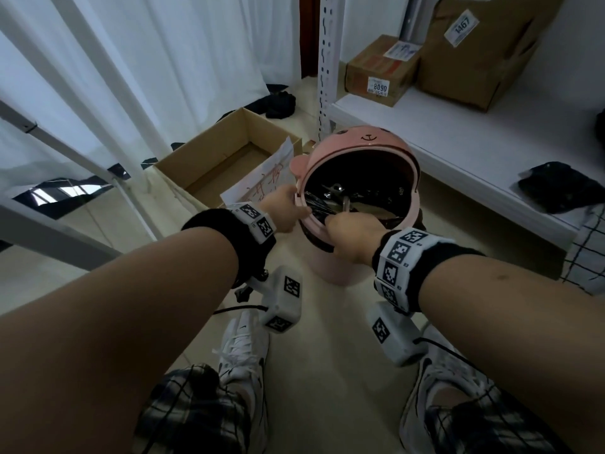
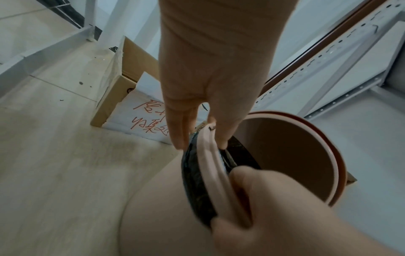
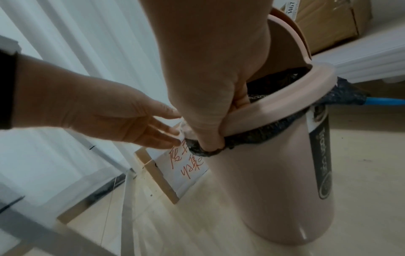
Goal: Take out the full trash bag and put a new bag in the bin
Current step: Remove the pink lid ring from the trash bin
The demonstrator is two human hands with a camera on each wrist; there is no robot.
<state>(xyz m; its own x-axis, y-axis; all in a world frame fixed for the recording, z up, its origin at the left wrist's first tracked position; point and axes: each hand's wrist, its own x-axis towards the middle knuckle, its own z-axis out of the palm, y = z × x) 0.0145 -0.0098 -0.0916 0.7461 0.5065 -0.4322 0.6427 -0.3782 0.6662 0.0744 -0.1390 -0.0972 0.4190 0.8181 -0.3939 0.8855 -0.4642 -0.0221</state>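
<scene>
The right hand grips the ring at the bin's six-o'clock edge, fingers curled inside, thumb below on the black bag. At nine o'clock the left hand pinches the same ring between straight fingers and thumb. The bin stands upright on the floor, long axis vertical, mouth up, lid swung back toward twelve. Only the right wrist view shows the bag's edge folded out under the ring and the bin's label. Beyond, at ten o'clock, sits an open box.
</scene>
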